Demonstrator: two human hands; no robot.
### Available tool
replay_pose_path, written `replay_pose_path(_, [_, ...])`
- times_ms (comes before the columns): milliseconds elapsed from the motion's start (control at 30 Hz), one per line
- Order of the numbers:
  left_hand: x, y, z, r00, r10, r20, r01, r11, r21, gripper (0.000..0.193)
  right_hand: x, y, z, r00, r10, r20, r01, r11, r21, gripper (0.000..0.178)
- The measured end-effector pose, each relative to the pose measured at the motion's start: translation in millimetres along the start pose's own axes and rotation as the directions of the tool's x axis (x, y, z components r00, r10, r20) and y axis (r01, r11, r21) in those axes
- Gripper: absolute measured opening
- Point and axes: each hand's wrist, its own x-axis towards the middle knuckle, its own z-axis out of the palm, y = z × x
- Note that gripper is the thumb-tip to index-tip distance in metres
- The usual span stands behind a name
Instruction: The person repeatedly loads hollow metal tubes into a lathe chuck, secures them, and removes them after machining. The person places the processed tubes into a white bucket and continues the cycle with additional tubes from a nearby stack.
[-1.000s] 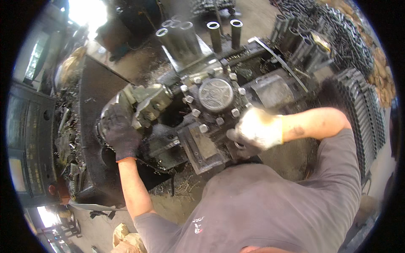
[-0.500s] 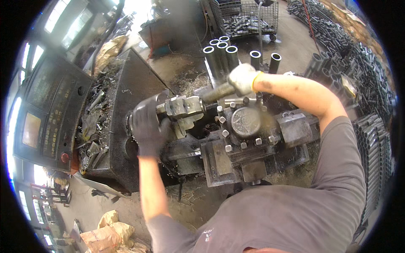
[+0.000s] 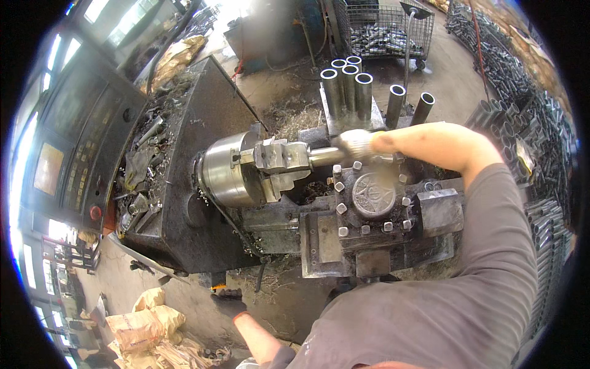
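Note:
A steel lathe chuck [image 3: 230,170] with stepped jaws [image 3: 281,156] faces right, and a metal tube [image 3: 324,157] runs out from between the jaws. My right hand [image 3: 358,146], in a white glove blurred by motion, is closed round the tube's outer end. My left hand [image 3: 229,303], in a dark glove, is low beside the front foot of the machine, close to a small orange part [image 3: 218,287]; its fingers are too dark to make out. Below my right forearm sits the square tool post [image 3: 373,195] with several bolts round its top.
Several upright tubes [image 3: 330,92] stand behind the tool post. At left are the control panel [image 3: 52,169] and the chip-strewn machine top [image 3: 144,160]. Paper sacks [image 3: 138,329] lie on the floor at lower left. A wire cart [image 3: 390,31] and piled tubes [image 3: 544,246] stand farther off.
My left hand has left the chuck and dropped to the machine's lower front. My right hand stays at the tube, which now sits level in line with the chuck. The view has shifted slightly.

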Motion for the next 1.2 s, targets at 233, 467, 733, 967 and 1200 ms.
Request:
replay_pose_path(233, [1,47,3,0.972,-0.211,-0.107,0.226,0.962,0.152,0.052,82,-69,-44,0.881,0.069,0.467,-0.344,0.771,0.536,0.066])
replay_pose_path(467, [35,34,-22,1.0,-0.03,0.007,0.027,0.964,0.264,0.041,50,80,-1,0.897,0.153,0.415,-0.113,0.986,-0.119,0.026])
replay_pose_path(733, [-77,54,87,0.54,0.831,0.135,-0.401,0.113,0.909,0.05,-98,92,5,0.892,-0.084,-0.444,0.013,0.987,-0.161,0.042])
replay_pose_path(967, [-78,183,305,-0.204,0.539,0.817,-0.543,-0.757,0.364,0.042,-205,-41,-41,0.407,0.525,-0.747,-0.328,0.848,0.417,0.045])
replay_pose_path(1200, [11,272,431,0.645,0.519,0.561,-0.208,-0.587,0.782,0.087,-313,-158,38,0.5,0.308,-0.81,0.114,0.903,0.414,0.051])
